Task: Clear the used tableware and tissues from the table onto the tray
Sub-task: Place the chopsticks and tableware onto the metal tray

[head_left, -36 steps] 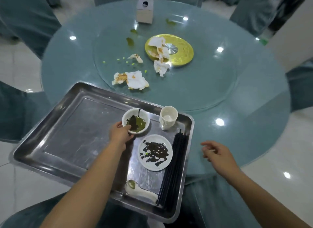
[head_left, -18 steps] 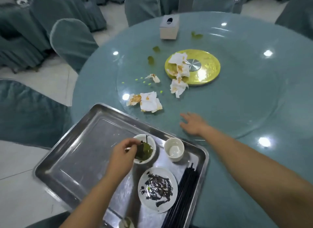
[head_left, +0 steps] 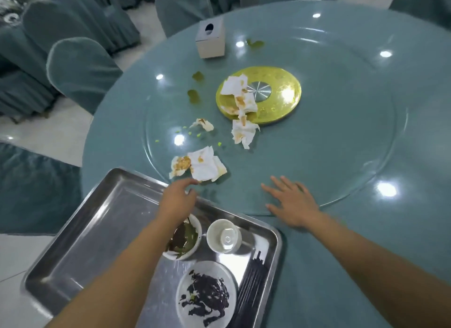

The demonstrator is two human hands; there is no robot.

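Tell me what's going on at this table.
A person is clearing a dinner table. Their left hand reaches past the metal tray to the nearest stained tissue, fingers just at its edge, not gripping yet. The right hand lies flat and open on the glass turntable. A bowl of leftovers, cups, a sauce-smeared plate and black chopsticks are already on the tray; more used tissues lie by the gold disc.

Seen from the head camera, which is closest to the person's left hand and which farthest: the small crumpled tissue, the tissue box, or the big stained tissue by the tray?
From the left hand:
1. The big stained tissue, just ahead of the hand.
2. The small crumpled tissue, farther in, straight beyond the first.
3. The tissue box, farthest back, near the far edge.
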